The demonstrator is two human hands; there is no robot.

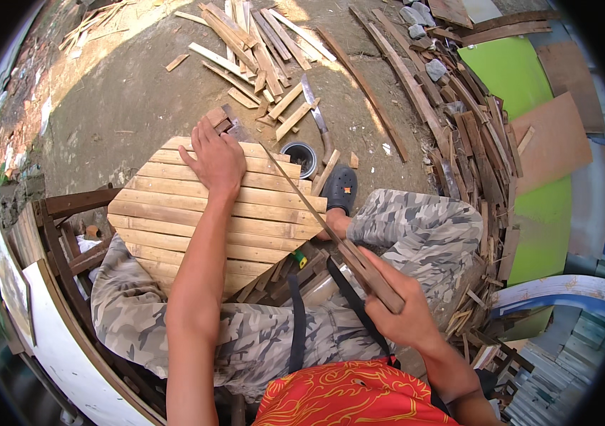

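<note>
A many-sided panel of pale wooden slats (174, 209) lies across my lap. My left hand (215, 160) presses on its far part, thumb out to the side and fingers curling at the far edge. Just beyond those fingers are a brown wooden block (217, 118) and a flat grey metal piece (240, 132); whether I touch them I cannot tell. My right hand (403, 302) is closed around the wooden handle of a handsaw (368, 271). Its thin blade, seen nearly edge-on, slants away to the left over the panel's right side. The teeth are not clear.
Beyond the panel stand a dark round container (299, 159) and a large knife (316, 113) on the ground. Loose wood strips (245, 50) lie farther off. At right is a long wood pile (469, 135) beside green boards (508, 71). A white curved board (68, 348) rises at left.
</note>
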